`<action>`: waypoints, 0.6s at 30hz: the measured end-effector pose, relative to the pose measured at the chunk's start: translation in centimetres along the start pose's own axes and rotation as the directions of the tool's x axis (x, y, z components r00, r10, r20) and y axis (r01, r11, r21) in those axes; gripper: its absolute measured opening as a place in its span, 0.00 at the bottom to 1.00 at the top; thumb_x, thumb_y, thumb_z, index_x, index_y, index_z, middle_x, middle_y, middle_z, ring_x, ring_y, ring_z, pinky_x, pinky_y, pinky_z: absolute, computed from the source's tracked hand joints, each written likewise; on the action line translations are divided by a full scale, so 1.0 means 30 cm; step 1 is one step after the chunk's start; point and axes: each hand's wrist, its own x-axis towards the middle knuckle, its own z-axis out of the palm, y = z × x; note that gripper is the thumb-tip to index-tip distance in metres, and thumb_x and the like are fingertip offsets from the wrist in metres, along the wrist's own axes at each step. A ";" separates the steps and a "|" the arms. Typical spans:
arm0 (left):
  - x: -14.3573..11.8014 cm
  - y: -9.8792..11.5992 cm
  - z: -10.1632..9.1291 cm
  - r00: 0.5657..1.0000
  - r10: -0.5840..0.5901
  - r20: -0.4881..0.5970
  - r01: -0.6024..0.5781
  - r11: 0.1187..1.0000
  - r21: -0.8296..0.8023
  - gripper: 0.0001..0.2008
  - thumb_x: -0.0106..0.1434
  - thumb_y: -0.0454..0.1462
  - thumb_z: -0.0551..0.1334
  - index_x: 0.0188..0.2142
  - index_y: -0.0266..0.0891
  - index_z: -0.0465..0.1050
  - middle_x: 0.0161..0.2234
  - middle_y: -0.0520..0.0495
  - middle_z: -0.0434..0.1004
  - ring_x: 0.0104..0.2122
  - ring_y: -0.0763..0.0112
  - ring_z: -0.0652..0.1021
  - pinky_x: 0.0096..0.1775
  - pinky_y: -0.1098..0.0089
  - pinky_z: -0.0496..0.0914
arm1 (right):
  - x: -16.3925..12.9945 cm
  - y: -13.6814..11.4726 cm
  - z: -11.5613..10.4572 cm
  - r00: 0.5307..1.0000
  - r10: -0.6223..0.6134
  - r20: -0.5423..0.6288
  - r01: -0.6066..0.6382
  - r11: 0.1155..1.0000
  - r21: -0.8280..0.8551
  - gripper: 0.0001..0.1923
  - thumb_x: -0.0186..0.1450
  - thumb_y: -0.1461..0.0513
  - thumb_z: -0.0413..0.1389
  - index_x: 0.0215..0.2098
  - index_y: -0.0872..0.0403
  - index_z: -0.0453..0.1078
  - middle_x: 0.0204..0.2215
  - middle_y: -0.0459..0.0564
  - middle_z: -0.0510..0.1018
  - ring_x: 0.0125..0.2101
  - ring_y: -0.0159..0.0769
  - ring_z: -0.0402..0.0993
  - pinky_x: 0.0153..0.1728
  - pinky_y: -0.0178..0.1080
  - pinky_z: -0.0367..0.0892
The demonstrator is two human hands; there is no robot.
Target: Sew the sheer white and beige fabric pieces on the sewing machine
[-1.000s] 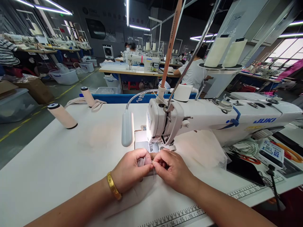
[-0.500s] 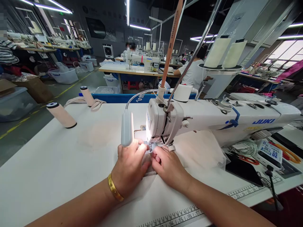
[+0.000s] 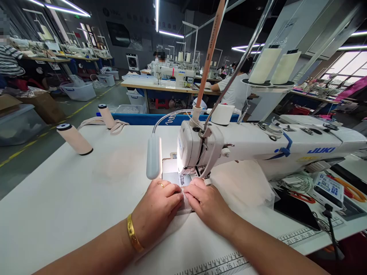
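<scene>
My left hand (image 3: 156, 208) and my right hand (image 3: 208, 204) lie side by side flat on the desk (image 3: 71, 198), fingertips nearly meeting over a small pale piece of fabric (image 3: 185, 204) that both pin down; each grip is narrow, fingers curled and pressed on the cloth rather than wrapped around anything. The fabric lies straight ahead of my fingers, just short of the needle (image 3: 182, 178) of the white sewing machine (image 3: 258, 147), its far edge toward the metal plate under the needle and its near edge hidden beneath my hands. Its long axis I cannot tell for sure, since so little of it shows between my fingers. Both hands are about equally near the needle; the left sits just below the grey lamp head (image 3: 154, 156) on its bent neck, the right just below the presser foot. A gold bangle (image 3: 132, 237) rings my left wrist. Off to the left on the desk, well apart from my hands, a spool of thread (image 3: 75, 139) lies tilted, with a second spool (image 3: 106, 116) farther back beside some pale strips. Two cones of thread (image 3: 275, 65) stand on the rack above the machine. Across the aisle a white plastic bin (image 3: 78, 91) sits on the floor; what it holds is too small to tell.
</scene>
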 end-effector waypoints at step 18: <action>0.036 -0.042 -0.011 0.903 -0.392 0.176 0.401 0.916 -0.011 0.07 0.68 0.40 0.60 0.36 0.41 0.73 0.36 0.45 0.76 0.36 0.57 0.74 0.40 0.58 0.65 | -0.012 0.002 -0.001 0.999 -0.004 -0.047 0.007 0.999 0.050 0.10 0.74 0.67 0.48 0.43 0.53 0.72 0.36 0.51 0.78 0.27 0.37 0.72 0.35 0.42 0.65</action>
